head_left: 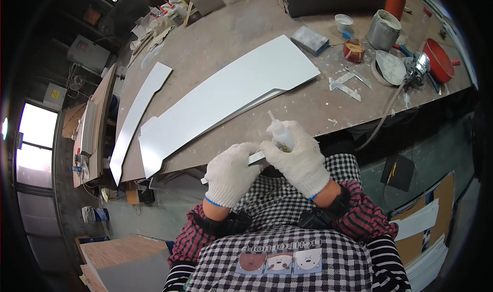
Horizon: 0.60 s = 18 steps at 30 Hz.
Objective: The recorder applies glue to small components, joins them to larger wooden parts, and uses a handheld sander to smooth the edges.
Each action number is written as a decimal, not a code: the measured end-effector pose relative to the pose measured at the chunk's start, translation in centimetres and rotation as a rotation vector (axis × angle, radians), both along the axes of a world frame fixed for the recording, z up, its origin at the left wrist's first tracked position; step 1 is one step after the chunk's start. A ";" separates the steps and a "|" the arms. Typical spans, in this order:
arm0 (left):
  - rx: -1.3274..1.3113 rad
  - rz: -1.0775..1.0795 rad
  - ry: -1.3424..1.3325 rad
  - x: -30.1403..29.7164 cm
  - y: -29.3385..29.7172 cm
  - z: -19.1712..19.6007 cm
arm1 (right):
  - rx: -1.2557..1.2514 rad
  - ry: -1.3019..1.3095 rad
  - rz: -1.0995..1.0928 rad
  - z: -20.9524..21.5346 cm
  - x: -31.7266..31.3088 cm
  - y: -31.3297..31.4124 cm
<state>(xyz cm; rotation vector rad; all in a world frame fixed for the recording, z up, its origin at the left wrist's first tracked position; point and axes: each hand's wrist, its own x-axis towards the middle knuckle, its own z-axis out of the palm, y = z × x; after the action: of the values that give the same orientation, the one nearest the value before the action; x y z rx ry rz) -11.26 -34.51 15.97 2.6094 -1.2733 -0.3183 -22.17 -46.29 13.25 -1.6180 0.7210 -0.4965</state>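
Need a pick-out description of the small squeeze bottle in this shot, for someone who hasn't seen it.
Start at the long brown workbench and drop to its near edge, where two white-gloved hands meet above a checked apron. The right hand grips a small translucent white squeeze bottle, its thin nozzle pointing up and away. The left hand holds a flat pale strip; the bench's other containers are wide tubs and cans at the far right.

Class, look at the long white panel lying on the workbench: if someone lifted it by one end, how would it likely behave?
The panel looks thin and very long, so it would probably sag or flex rather than stay rigid. Its smooth, glossy face may be slippery in gloves. Lying flat on the bench, it should slide, not roll or tip.
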 end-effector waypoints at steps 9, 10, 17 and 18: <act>0.005 0.013 0.015 -0.1 -0.1 0.2 | -0.054 -0.092 -0.060 -1.1 0.5 0.1; -0.003 0.020 0.014 -0.1 -0.1 0.2 | -0.066 -0.099 -0.060 -1.2 0.5 0.1; 0.022 0.044 0.054 0.0 0.0 0.0 | -0.097 -0.048 -0.021 -0.7 0.3 0.2; 0.008 0.024 0.047 0.1 0.2 -0.2 | -0.097 -0.050 -0.027 -0.6 0.2 0.2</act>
<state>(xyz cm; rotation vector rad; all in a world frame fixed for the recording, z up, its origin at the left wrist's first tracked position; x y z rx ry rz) -11.19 -34.35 15.74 2.6061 -1.2268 -0.3787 -21.95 -46.06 12.68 -1.6813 0.6910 -0.5976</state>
